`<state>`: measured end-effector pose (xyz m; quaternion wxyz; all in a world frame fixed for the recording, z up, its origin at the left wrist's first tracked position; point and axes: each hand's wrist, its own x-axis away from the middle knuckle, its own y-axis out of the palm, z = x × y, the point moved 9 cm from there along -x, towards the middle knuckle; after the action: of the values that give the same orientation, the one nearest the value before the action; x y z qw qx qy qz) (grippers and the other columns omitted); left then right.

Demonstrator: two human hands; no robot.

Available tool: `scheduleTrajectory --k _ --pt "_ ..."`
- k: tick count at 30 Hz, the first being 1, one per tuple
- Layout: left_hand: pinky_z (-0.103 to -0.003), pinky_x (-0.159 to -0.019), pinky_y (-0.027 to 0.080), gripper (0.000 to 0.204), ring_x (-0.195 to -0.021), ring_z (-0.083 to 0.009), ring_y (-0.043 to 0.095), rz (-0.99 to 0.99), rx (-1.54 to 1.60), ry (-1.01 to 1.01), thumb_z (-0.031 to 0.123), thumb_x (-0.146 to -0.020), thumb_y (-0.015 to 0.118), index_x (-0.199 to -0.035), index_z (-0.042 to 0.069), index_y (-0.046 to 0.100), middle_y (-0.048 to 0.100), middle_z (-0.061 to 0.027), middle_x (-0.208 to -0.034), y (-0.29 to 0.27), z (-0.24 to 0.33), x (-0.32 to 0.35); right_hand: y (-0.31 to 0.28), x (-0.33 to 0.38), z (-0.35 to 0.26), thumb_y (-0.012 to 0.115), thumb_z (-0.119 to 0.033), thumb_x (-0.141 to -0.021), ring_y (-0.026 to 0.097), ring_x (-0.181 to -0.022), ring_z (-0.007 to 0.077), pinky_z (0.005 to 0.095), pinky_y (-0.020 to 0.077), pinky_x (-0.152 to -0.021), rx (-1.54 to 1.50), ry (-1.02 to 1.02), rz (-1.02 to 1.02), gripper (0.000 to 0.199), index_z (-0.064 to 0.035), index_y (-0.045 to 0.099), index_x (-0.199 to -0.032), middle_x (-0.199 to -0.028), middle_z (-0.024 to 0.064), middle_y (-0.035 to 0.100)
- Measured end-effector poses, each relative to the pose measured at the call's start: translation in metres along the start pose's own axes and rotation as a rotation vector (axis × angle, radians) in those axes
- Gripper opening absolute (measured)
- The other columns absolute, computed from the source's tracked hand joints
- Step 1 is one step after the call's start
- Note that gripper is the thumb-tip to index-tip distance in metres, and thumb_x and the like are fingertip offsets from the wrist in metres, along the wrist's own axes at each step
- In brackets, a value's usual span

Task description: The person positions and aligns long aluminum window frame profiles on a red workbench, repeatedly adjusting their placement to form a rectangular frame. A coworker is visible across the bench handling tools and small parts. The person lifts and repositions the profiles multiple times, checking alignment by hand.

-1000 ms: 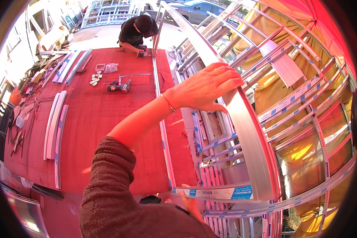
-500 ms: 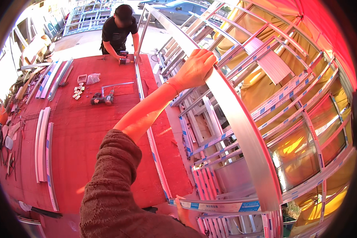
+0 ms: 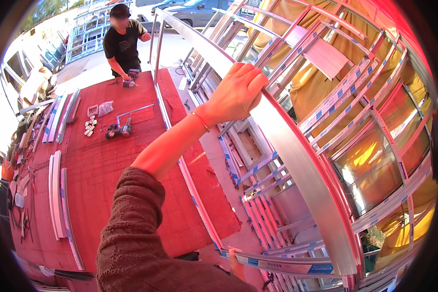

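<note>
A large silver metal frame stands on edge along the right side of the red-covered table. My left hand is closed over its wide upper rail, fingers curled across the edge. Low at the near end, my right hand grips the short end rail; my left sleeve hides part of it. Past the frame's far end, a co-worker in black clothes and a cap holds a cordless drill just above the table. The co-worker's other hand is raised, apart from the frame.
Another cordless drill lies beside a metal square, small pale blocks and a plastic bag. Metal profiles lie along the table's left. Racks of frames and profiles crowd the right.
The co-worker has drawn the drill back leftward from the frame's far end and taken the other hand off the frame. My hands keep their hold; the view has shifted slightly.
</note>
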<state>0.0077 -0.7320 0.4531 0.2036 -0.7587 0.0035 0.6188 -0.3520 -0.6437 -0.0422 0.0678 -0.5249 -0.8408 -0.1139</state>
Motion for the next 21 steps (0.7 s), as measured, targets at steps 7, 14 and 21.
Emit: scheduleTrajectory --k 7,14,21 --pt "-0.038 -0.076 0.042 0.032 -0.080 -0.0270 0.055 0.056 0.044 0.076 -0.010 -0.061 0.057 -0.089 0.005 0.051 0.054 -0.0084 -0.082 0.020 0.063 -0.024 -0.061 0.021 -0.026 0.069 -0.018 -0.090 0.060 -0.102 0.0171 0.0332 0.0449 -0.096 0.008 -0.045 0.074 0.019 -0.0040 0.062 -0.101 -0.110 0.0124 0.066" --pt "-0.035 -0.072 0.042 0.027 -0.077 -0.0240 0.054 0.079 0.040 0.203 0.000 -0.062 0.063 -0.085 0.007 0.050 0.053 -0.0062 -0.080 0.053 0.148 -0.072 -0.159 0.050 -0.051 0.067 -0.011 -0.090 0.062 -0.103 0.0205 0.0371 0.0443 -0.098 0.151 -0.108 0.171 0.015 -0.0055 0.061 -0.101 -0.107 0.0159 0.068" --pt "-0.036 -0.059 0.045 0.025 -0.069 -0.0249 0.056 0.086 0.120 0.331 0.004 -0.063 0.064 -0.082 0.006 0.047 0.052 -0.0060 -0.073 0.111 0.257 -0.126 -0.297 0.112 -0.042 0.069 -0.008 -0.087 0.060 -0.100 0.0164 0.0326 0.0450 -0.094 0.084 -0.098 0.284 0.013 -0.0047 0.061 -0.096 -0.107 0.0137 0.068"
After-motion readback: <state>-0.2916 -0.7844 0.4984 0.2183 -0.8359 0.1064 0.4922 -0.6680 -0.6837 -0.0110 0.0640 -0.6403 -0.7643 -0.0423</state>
